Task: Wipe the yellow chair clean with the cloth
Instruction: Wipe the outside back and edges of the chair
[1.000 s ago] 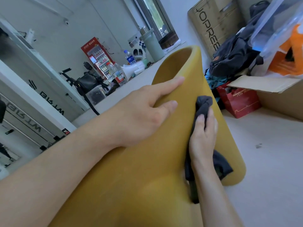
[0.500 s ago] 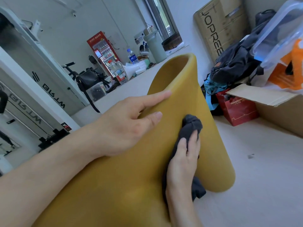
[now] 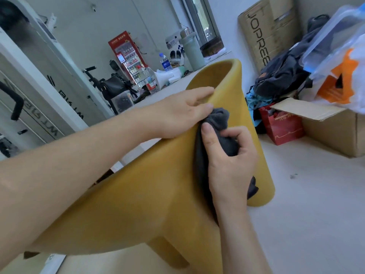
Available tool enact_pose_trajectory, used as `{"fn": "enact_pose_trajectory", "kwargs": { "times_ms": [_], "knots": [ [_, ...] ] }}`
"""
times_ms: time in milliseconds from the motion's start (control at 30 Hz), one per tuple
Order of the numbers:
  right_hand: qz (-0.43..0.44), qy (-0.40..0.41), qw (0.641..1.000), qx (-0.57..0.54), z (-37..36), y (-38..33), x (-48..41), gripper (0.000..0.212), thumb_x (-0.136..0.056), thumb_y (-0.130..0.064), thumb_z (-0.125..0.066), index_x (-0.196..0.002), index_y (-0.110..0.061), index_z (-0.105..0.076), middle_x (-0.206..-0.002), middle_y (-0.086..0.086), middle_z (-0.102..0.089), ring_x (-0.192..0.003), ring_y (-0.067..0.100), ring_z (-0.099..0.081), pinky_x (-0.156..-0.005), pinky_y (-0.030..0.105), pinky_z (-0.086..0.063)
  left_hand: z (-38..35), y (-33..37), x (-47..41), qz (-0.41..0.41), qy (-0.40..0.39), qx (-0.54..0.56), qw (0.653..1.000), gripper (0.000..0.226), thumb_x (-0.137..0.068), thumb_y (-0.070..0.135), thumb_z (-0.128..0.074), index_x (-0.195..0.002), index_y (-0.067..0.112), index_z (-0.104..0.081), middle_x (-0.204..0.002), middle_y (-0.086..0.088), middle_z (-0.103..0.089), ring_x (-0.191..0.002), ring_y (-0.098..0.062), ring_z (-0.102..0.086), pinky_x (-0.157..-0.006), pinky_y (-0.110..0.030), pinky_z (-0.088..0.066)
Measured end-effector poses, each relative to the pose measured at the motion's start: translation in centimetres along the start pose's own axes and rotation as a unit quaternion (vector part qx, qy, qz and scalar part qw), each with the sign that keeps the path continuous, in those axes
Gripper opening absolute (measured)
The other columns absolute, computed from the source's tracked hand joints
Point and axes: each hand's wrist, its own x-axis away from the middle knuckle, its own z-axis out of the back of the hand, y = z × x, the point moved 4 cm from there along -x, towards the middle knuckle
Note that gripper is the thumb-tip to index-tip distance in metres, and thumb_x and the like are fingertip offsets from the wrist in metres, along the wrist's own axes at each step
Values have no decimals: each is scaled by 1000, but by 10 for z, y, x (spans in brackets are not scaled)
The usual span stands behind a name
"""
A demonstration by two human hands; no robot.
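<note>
My right hand (image 3: 227, 161) holds the dark grey cloth (image 3: 221, 121). My fingers and thumb are curled around it, and they press it on the side of the yellow chair (image 3: 138, 194). My left hand (image 3: 181, 113) lies flat on the chair's top edge with the fingers nearly straight. It holds nothing. The bunched top of the cloth touches one of my left fingers.

The chair is tipped over in front of me, with its far end down on the pale floor (image 3: 308, 224).

I can't see a lot of things. My right hand covers the middle of the cloth, and only a small bit pokes out by my wrist. My left thumb is hidden. My left arm covers a big part of the chair, and the picture cuts off the chair's near end. I cannot tell what the chair rests on there.

Half a second ago my right hand lay flat on the cloth with straight fingers, lower down the chair. Now it has moved up, close to my left hand, and has bunched the cloth up.

Past the chair, near the wall, are a red bag (image 3: 282, 129), an open cardboard box (image 3: 333, 133) and a dark backpack (image 3: 284, 76). A tall box with letters (image 3: 264, 36) leans there too. Far off on the left is a red drinks machine (image 3: 126, 54).
</note>
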Motion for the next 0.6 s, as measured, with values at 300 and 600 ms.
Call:
{"fn": "enact_pose_trajectory", "kwargs": {
  "times_ms": [300, 600],
  "knots": [
    [64, 63, 993, 70, -30, 8, -37, 34, -93, -29, -52, -122, -10, -52, -115, 6, -56, -110, 20, -54, -100, 37, -42, 16, -48, 134, 52, 33, -37, 997, 72, -79, 73, -26, -80, 10, -62, -72, -13, -64, -64, -25, -62, -64, -39, -48],
    [218, -31, 967, 127, -58, -24, 89, 15, -90, -25, -57, -103, -22, -52, -101, 8, -52, -95, 24, -50, -89, 30, -41, 18, -59, 125, 28, 94, -31, 995, 77, -81, 69, -26, -80, -2, -58, -74, -25, -60, -67, -35, -58, -68, -54, -47]
  ]
}}
